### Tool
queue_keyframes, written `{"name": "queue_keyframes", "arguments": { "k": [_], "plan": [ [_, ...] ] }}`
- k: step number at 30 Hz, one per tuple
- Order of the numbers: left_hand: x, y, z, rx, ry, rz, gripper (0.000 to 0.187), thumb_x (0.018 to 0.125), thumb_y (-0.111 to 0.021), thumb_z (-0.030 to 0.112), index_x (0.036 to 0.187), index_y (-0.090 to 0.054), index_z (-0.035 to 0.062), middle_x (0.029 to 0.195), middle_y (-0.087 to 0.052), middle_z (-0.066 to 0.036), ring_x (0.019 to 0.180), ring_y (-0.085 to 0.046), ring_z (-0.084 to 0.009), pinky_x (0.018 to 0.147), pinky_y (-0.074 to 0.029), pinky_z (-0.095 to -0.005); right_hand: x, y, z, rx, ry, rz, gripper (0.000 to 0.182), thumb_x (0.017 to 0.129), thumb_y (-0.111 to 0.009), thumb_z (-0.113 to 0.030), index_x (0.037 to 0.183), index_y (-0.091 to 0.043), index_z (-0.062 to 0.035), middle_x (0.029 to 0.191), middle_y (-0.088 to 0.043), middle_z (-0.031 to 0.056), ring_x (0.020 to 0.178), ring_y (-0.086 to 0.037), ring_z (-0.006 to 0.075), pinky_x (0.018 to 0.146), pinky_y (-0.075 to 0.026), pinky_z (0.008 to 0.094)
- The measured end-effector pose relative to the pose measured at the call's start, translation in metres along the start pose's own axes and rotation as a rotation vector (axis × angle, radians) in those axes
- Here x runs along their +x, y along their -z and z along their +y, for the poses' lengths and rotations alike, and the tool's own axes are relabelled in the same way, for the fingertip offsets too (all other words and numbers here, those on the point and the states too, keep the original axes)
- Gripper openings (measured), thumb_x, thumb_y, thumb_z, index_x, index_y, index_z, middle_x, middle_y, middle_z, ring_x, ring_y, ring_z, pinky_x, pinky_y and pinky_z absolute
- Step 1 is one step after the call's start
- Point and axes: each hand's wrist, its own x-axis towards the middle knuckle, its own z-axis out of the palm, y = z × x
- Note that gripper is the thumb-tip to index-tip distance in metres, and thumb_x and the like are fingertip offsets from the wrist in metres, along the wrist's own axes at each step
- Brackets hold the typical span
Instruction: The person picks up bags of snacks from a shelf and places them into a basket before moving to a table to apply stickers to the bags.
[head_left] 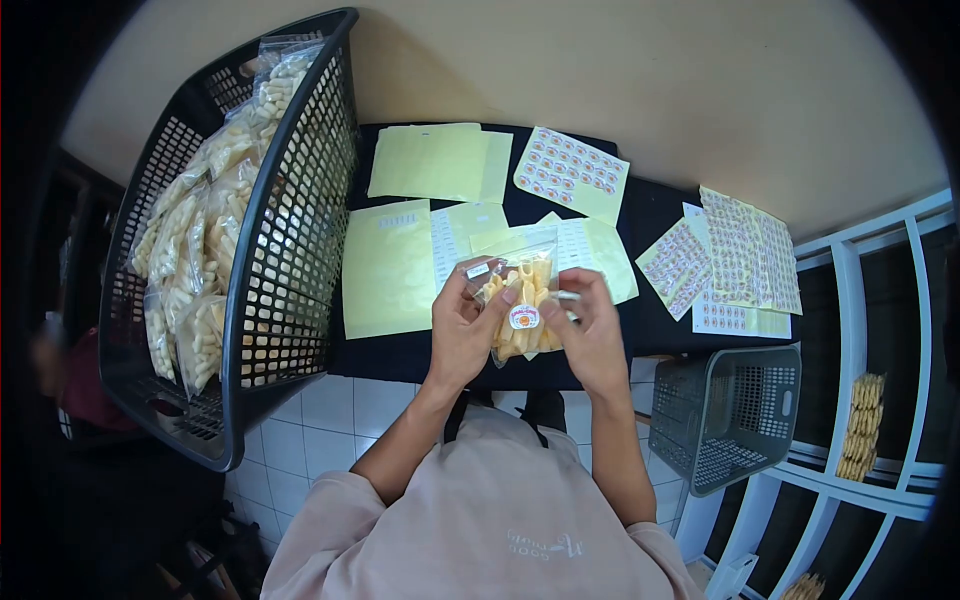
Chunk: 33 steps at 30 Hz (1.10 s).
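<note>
My left hand [462,325] grips a clear plastic bag of pale yellow tube-shaped snacks [533,275] by its left side, thumb across the front. A round white, red and orange sticker [524,316] sits on the lower front of the bag, and a small white label [478,270] shows near its upper left corner. At the bag's right edge my right hand [597,335] has its fingers curled and pinched. Something small and white [567,296] shows by those fingertips; I cannot make out what it is. Under the bag lie label sheets [575,245] on the dark-covered table [400,362].
A large dark basket [290,200] with several snack bags [215,230] stands at left. Yellow backing sheets [425,165] and sticker sheets [570,165] lie along the back; more sticker sheets [750,250] lie right. A grey basket [680,425] and white rack [915,350] stand at right.
</note>
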Motion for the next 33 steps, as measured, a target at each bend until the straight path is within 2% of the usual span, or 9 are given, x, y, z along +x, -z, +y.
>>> {"name": "queue_keyframes", "arguments": {
  "k": [2,4,7,14,20,24,26,29,33],
  "plan": [
    [-0.001,-0.001,-0.002,0.006,-0.022,-0.013,0.034,0.087,-0.062,0.001,0.118,-0.048,-0.0025,0.106,-0.06,-0.012,0.099,-0.059,-0.0142,0.084,-0.05,-0.0269,-0.005,0.001,0.006,-0.034,-0.041,-0.109,0.049,0.081,-0.073,-0.014,0.118,-0.045,0.0017,0.106,-0.059,0.0147,0.094,-0.06,0.0183,0.076,-0.052,0.0284],
    [-0.005,-0.002,-0.004,0.009,-0.03,-0.032,0.036,0.086,-0.063,0.0,0.119,-0.047,-0.002,0.106,-0.06,-0.012,0.099,-0.059,-0.0145,0.085,-0.05,-0.0274,-0.011,0.0,0.001,-0.031,-0.131,-0.15,0.049,0.08,-0.074,-0.016,0.117,-0.048,0.0037,0.1,-0.064,0.0144,0.09,-0.062,0.0166,0.076,-0.053,0.0283],
    [-0.004,-0.002,-0.002,0.032,-0.021,-0.096,0.05,0.079,-0.07,-0.004,0.121,-0.042,0.0006,0.104,-0.06,-0.013,0.099,-0.06,-0.016,0.085,-0.051,-0.0284,-0.012,0.003,0.017,0.013,-0.103,-0.13,0.043,0.081,-0.073,-0.013,0.113,-0.051,0.0053,0.095,-0.066,0.0142,0.085,-0.064,0.0139,0.073,-0.054,0.0268],
    [-0.005,0.001,-0.001,0.127,0.085,-0.094,0.044,0.079,-0.07,-0.004,0.116,-0.046,-0.0004,0.098,-0.064,-0.015,0.087,-0.065,-0.0156,0.072,-0.054,-0.0256,-0.022,0.005,0.019,0.014,-0.167,-0.161,0.039,0.08,-0.073,-0.008,0.109,-0.051,0.0058,0.091,-0.067,0.0142,0.081,-0.064,0.0123,0.069,-0.054,0.0253],
    [-0.002,0.001,-0.007,0.099,0.124,-0.126,0.042,0.08,-0.07,-0.001,0.115,-0.047,-0.0001,0.095,-0.066,-0.015,0.086,-0.065,-0.0146,0.071,-0.054,-0.0248,-0.026,0.017,0.023,0.096,-0.201,-0.196,0.043,0.079,-0.073,-0.005,0.113,-0.048,0.0054,0.091,-0.067,0.0132,0.078,-0.065,0.0133,0.07,-0.054,0.024],
    [-0.004,-0.002,-0.013,0.103,0.06,-0.134,0.043,0.08,-0.071,0.0,0.116,-0.048,-0.0005,0.096,-0.066,-0.013,0.087,-0.065,-0.0138,0.072,-0.054,-0.0245,-0.026,0.021,0.024,0.196,-0.221,-0.265,0.041,0.082,-0.069,-0.004,0.116,-0.048,0.004,0.102,-0.063,0.0132,0.089,-0.064,0.0148,0.074,-0.054,0.0265],
    [-0.008,-0.004,-0.017,0.14,0.037,-0.143,0.043,0.08,-0.071,0.001,0.116,-0.048,-0.0005,0.097,-0.066,-0.013,0.088,-0.064,-0.0135,0.073,-0.053,-0.0242,-0.026,0.014,0.026,0.088,-0.196,-0.105,0.038,0.084,-0.069,-0.007,0.111,-0.047,0.0052,0.089,-0.066,0.0142,0.076,-0.065,0.0142,0.065,-0.055,0.0261],
    [-0.011,0.003,-0.019,0.153,0.082,-0.165,0.043,0.08,-0.072,0.001,0.116,-0.049,-0.0005,0.098,-0.065,-0.011,0.089,-0.064,-0.0129,0.073,-0.053,-0.0236,-0.029,0.011,0.03,0.156,-0.17,-0.14,0.034,0.085,-0.068,-0.008,0.109,-0.047,0.005,0.089,-0.065,0.0149,0.075,-0.065,0.0135,0.061,-0.054,0.0253],
    [-0.019,0.017,-0.028,0.112,0.175,-0.175,0.041,0.08,-0.072,0.004,0.115,-0.051,-0.0006,0.099,-0.065,-0.01,0.089,-0.063,-0.0117,0.075,-0.052,-0.0229,-0.034,0.013,0.04,0.209,-0.252,-0.195,0.032,0.086,-0.066,-0.007,0.109,-0.047,0.004,0.091,-0.066,0.0141,0.079,-0.065,0.0131,0.065,-0.053,0.0244]
  ]
}}
